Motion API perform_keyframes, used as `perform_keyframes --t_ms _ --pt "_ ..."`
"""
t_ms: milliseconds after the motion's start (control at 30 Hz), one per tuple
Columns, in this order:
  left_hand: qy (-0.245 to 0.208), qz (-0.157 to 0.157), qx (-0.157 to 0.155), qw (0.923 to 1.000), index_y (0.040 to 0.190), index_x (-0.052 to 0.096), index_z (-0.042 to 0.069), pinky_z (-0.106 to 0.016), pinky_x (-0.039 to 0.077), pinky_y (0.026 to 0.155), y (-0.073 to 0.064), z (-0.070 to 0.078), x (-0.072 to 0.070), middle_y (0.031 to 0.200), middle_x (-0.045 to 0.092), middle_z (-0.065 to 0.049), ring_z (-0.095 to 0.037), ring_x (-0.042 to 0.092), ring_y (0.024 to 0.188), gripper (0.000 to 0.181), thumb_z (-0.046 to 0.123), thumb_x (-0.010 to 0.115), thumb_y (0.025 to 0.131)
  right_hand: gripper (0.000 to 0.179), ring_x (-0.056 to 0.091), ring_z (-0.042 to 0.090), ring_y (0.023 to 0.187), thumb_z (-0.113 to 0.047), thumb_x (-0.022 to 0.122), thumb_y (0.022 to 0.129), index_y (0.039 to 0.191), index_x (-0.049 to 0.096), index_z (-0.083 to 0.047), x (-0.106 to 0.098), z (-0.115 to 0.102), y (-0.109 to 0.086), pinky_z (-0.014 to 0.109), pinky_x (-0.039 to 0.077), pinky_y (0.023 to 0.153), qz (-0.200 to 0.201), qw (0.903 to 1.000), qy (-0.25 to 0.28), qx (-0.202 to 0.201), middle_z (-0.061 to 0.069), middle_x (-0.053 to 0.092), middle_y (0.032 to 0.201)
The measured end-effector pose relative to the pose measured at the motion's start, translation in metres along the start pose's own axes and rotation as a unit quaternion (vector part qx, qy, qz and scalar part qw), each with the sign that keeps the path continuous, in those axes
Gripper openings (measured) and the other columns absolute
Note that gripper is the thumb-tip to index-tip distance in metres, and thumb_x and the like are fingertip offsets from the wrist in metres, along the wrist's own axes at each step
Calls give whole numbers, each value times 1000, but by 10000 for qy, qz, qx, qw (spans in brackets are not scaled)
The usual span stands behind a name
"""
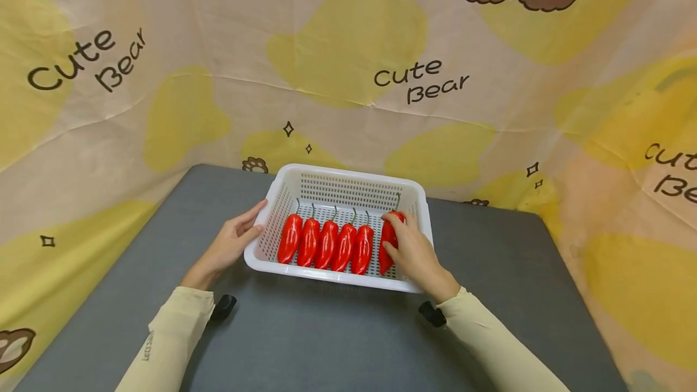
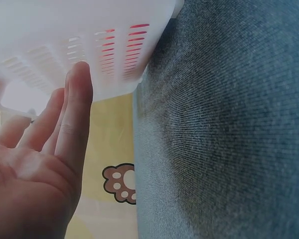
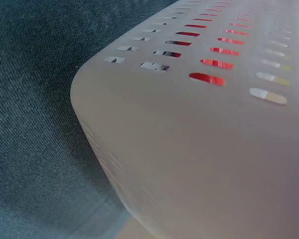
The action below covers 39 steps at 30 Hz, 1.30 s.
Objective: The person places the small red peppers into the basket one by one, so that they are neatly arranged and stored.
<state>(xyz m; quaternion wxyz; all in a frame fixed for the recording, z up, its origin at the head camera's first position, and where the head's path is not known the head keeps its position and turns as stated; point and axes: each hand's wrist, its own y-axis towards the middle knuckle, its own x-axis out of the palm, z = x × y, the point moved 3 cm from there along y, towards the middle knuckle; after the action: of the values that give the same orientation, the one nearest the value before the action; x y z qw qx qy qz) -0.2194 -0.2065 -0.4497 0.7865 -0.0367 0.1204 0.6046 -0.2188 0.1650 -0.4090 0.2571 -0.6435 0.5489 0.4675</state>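
A white perforated plastic basket (image 1: 327,275) stands on the grey table, tilted slightly in the head view. Inside, several glossy red peppers (image 1: 328,244) with green stems lie side by side, stems pointing away from me. One more red pepper (image 1: 386,264) lies apart at the right end, and the thumb and fingers of my right hand (image 1: 418,256) hold it. Outside the left wall is my left hand (image 1: 231,244), its nearly straight fingers (image 2: 79,87) against the basket. The right wrist view has only the basket's outer wall (image 3: 189,129), with red behind the slots; the hand is hidden there.
The grey cloth-covered table (image 1: 327,337) extends around the basket. Behind and at both sides hangs a cream and yellow printed curtain (image 1: 327,29), meeting the table's back edge close behind the basket.
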Motion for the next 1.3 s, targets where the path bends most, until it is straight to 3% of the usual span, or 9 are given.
perform_keyframes --t_ms 67,333,867,1300 --pt "4 17 8 10000 160 25 8 -24 58 81 0 1 0 157 36 -30 -1 65 106 61 12 52 105 52 66 35 97 -11 76 88 136 57 -14 1 -2 1 51 59 79 -28 10000 -58 45 17 50 138" --pt "-63 -56 -63 9999 161 26 11 -26 59 84 1 1 4 159 35 -26 -7 64 111 61 12 52 105 50 58 35 115 -10 75 87 134 58 -7 9 -2 3 51 54 97 -534 9983 188 160 21 52 134" --pt "86 1 -122 9999 161 26 11 -30 59 87 -1 2 3 160 34 -24 -19 63 119 62 14 53 105 52 61 35 107 -14 78 86 134 59 -8 25 2 4 51 54 94 -904 9950 117 418 21 54 133" --pt "13 23 -60 10000 161 27 11 -29 59 86 0 0 -2 160 35 -25 -8 64 113 62 12 53 105 60 41 43 141 -19 75 89 143 54 -2 27 -1 9 61 43 109 -1405 9881 406 474 29 43 151"
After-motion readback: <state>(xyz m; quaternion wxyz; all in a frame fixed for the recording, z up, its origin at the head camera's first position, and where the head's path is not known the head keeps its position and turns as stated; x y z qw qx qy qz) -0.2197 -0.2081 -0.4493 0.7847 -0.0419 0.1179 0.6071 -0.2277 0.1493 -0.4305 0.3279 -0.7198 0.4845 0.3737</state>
